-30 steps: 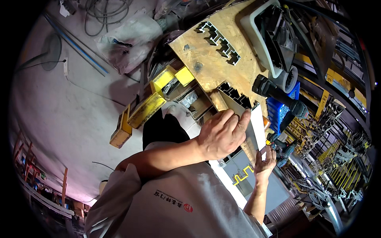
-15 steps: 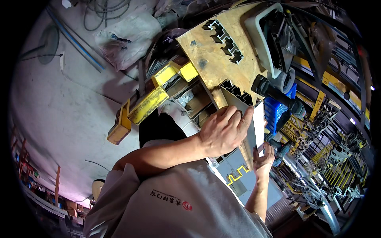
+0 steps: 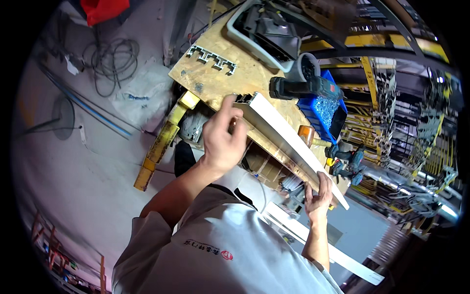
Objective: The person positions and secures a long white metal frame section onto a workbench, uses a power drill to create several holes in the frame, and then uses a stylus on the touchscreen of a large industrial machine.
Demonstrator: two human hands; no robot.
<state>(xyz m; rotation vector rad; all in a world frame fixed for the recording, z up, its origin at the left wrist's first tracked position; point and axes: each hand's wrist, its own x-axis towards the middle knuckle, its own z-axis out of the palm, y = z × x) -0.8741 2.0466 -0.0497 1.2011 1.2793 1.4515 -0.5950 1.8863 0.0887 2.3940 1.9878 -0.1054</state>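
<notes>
A long aluminium profile, white on its upper face and grey along its side, lies slantwise along the near edge of the wooden workbench. Its far-left end shows a dark, channelled cross-section. My left hand is at that end, its bent fingers against it; the exact contact is partly hidden. Toward the other end, my right hand grips the profile, thumb on the near side and fingers over the top. Several short dark profile offcuts stand in a row at the bench's far-left corner.
Behind the profile are a cordless drill, a blue bin of small metal parts and an orange-headed mallet. More power tools lie at right. A grey tub stands at the back. Yellow bins hang below the bench's left side.
My view has turned, exposing more of the profile's length. My left hand has gone from a pinch over the profile's end to bent fingers beside it. My right hand still holds the profile.
</notes>
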